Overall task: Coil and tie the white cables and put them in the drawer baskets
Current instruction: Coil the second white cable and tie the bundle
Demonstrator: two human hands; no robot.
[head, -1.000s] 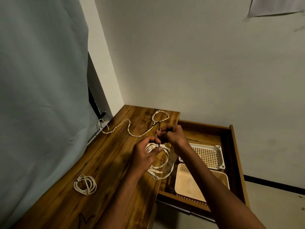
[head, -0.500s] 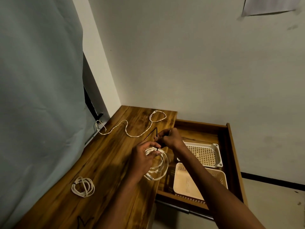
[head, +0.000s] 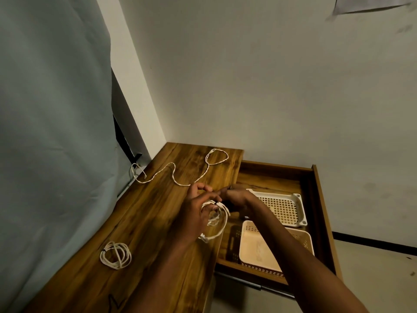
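My left hand (head: 195,213) holds a coiled white cable (head: 217,222) over the right edge of the wooden desk (head: 146,222), its fingers through the loops. My right hand (head: 234,197) pinches a thin black tie at the top of that coil. A second white coil (head: 115,255), bound with a tie, lies on the desk at the near left. A loose white cable (head: 180,172) snakes across the far end of the desk. In the open drawer (head: 320,199) sit a white perforated basket (head: 300,206) and a peach basket (head: 252,249).
A grey curtain (head: 52,132) hangs along the desk's left side. Plain walls meet in the corner behind the desk. The drawer juts out to the right over the floor (head: 372,279).
The black tie, which stuck up above the coil, is now drawn down tight against it. Both hands have shifted slightly and my left fingers have spread.
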